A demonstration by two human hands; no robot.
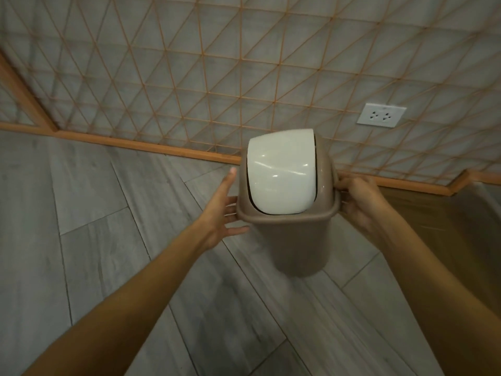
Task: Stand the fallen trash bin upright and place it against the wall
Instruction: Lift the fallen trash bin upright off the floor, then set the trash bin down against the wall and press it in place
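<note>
Head view: gripping the trash bin (291, 240) from both sides. Left hand (225, 210) pressing flat against the rim with fingers spread wide, thumb pointing up, palm only partly closed. Right hand (357, 202) curling around the opposite edge of the rim, fingers wrapped and hidden behind it.

Standing upright now, though seeming to hang just above the grey plank floor (108, 240), base blurred so contact impossible to confirm. Showing a tan body with a white swing lid (282, 172) on top, sitting slightly askew. Sitting near the patterned wall (244, 63) and its orange baseboard (162, 150), but apparently not yet resting against it. Also showing a white power outlet (381, 115) on the wall, above and to the right.

Risking a slip, judging by the loose, open left hand; tipping again if lowered unevenly. Possibly knocking the swing lid loose by bumping the wall too hard.
</note>
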